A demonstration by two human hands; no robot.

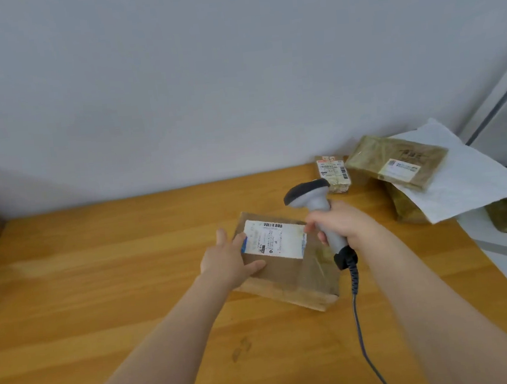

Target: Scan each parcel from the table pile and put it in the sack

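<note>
Right now the left hand (226, 261) clasps the left edge of the brown parcel (288, 276) on the wooden table (98, 268), thumb on top. The right hand (342, 222) is wrapped tight round the barcode scanner (308, 194). Its head seems aimed above the shipping label (277, 239), so the read may miss, and the cable (359, 321) could snag the parcel's corner.

On my wooden table (100, 284) a brown parcel (285, 278) seems to rest. A small parcel (334, 173) lies by the wall, a pile (375, 155) with a white sheet (468, 189) rightward.
</note>
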